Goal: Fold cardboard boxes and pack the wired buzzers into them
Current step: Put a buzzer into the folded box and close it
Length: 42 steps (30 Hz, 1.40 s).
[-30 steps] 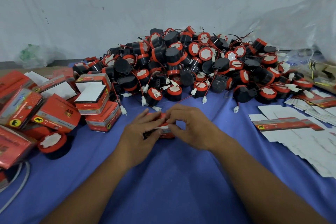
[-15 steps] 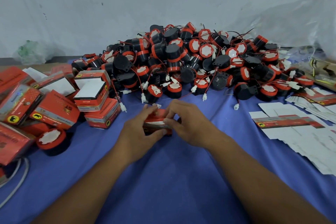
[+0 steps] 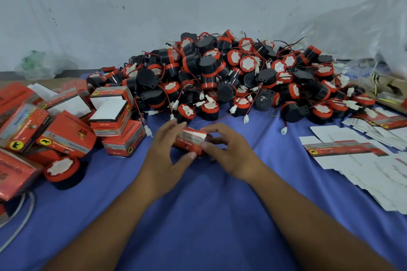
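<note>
A small red cardboard box [image 3: 191, 139] sits on the blue cloth at the centre, between both hands. My left hand [image 3: 166, 156] grips its left side, fingers over the top and thumb at the front. My right hand [image 3: 229, 152] holds its right end with curled fingers. A white flap shows on the box's top. Behind it lies a big pile of black and red wired buzzers [image 3: 231, 77]. One loose buzzer [image 3: 62, 170] stands at the left.
Folded red boxes [image 3: 66, 132] are heaped at the left, some with open tops. Flat unfolded box blanks [image 3: 352, 156] are spread at the right. A clear plastic bag [image 3: 363, 35] lies at the back right. A grey cable [image 3: 22, 220] curves at the lower left.
Both hands stayed on the small box and turned it; its white flap now shows on top. The view shifted slightly.
</note>
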### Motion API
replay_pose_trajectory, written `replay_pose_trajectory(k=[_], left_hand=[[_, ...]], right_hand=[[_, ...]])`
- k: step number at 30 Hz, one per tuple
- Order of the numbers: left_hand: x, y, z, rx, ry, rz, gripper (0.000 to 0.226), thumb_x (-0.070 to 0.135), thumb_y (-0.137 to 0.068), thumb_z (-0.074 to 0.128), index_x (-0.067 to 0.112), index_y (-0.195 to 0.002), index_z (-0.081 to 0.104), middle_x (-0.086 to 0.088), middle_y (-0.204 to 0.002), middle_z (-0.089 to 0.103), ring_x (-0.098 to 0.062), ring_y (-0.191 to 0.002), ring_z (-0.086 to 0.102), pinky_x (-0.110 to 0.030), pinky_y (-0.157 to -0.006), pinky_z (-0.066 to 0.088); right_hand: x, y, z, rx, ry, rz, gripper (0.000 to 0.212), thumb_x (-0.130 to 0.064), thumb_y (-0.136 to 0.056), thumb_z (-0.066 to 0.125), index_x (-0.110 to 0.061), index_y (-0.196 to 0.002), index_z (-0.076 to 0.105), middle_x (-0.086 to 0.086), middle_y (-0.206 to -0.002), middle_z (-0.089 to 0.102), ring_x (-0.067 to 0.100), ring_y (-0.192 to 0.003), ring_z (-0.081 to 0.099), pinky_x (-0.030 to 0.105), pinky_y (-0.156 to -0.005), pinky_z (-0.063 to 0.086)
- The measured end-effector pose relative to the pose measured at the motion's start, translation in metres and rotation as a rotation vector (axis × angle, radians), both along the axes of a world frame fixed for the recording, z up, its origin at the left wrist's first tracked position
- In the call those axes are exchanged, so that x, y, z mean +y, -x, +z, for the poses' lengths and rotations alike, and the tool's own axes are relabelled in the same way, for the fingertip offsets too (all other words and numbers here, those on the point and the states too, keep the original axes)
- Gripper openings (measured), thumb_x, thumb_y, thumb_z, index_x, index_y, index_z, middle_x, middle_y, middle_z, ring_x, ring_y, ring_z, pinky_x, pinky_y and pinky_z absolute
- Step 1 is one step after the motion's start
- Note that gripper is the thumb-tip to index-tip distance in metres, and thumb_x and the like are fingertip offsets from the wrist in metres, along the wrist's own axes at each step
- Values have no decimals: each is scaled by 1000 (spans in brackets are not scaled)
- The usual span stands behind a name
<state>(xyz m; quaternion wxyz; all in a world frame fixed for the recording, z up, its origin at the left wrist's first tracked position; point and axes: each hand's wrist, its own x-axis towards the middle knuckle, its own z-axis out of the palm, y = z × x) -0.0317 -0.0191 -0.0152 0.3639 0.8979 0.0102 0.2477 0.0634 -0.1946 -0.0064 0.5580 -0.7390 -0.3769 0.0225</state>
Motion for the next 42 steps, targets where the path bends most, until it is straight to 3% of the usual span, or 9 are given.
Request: replay_pose_trajectory(k=[7, 11, 14, 21, 26, 30, 34, 36, 42], left_hand=[[-5, -2, 1, -42, 65, 81, 82, 40, -79, 81, 19, -146, 39, 5, -146, 45, -11, -135, 43, -40, -110, 42], [-6, 0, 2, -78, -19, 58, 83, 43, -77, 79, 18, -146, 41, 5, -145, 48, -10, -133, 45, -29, -110, 40], [-9, 1, 2, -131, -128, 60, 86, 28, -76, 84, 8, -147, 41, -4, -149, 47, -17, -137, 43, -11, -111, 28], [-14, 0, 6, -121, -106, 47, 86, 26, -78, 83, 10, -149, 37, 11, -144, 41, -1, -133, 35, -2, -105, 24], [-16, 0, 9, -78, 15, 44, 78, 39, -74, 74, 17, -143, 44, 6, -138, 51, -10, -129, 49, -35, -105, 46], [-13, 2, 8, -41, 66, 37, 80, 49, -68, 70, 23, -140, 45, 11, -130, 53, -10, -117, 55, -39, -98, 50], [-9, 2, 5, -42, 75, 62, 80, 50, -69, 72, 26, -140, 45, 12, -135, 52, -8, -121, 52, -38, -101, 49], [-8, 2, 4, -49, 74, 67, 80, 58, -69, 69, 26, -139, 46, 11, -137, 52, -9, -124, 52, -39, -102, 48], [-9, 2, 0, -53, 61, 89, 80, 62, -71, 66, 29, -141, 46, 10, -136, 54, -10, -122, 53, -38, -101, 49]], right_hand=[[4, 0, 3, 114, 12, 0, 10, -24, -93, 69, -31, -87, 66, -4, -113, 65, 15, -95, 67, 39, -84, 56], [1, -2, 5, 195, 73, 36, 9, -26, -93, 68, -31, -98, 63, -6, -108, 70, 6, -89, 68, 33, -80, 55], [-1, -2, 6, 46, 167, -12, 30, -29, -93, 67, -34, -122, 62, -20, -107, 67, -4, -96, 64, 12, -79, 51], [2, 2, 11, -243, 263, -99, 28, -22, -99, 52, -18, -122, 68, 1, -89, 73, 13, -75, 63, 18, -63, 48], [3, 4, 12, -185, 267, -63, 31, -19, -103, 44, -22, -87, 70, 5, -70, 67, 16, -58, 63, 28, -53, 54], [0, -2, 10, -209, 301, -136, 43, -20, -104, 44, -19, -61, 42, -1, -55, 49, 16, -54, 42, 33, -52, 36], [1, 4, 7, -99, 292, -56, 34, -35, -107, 42, -26, -98, 74, -9, -104, 75, 11, -76, 63, 31, -71, 49], [3, 6, 7, -31, 287, -22, 38, -40, -106, 41, -22, -119, 71, -22, -131, 61, 7, -93, 64, 27, -82, 51], [7, 12, 8, -27, 246, -15, 42, -39, -106, 39, -18, -137, 60, -8, -133, 62, 13, -111, 61, 30, -96, 50]])
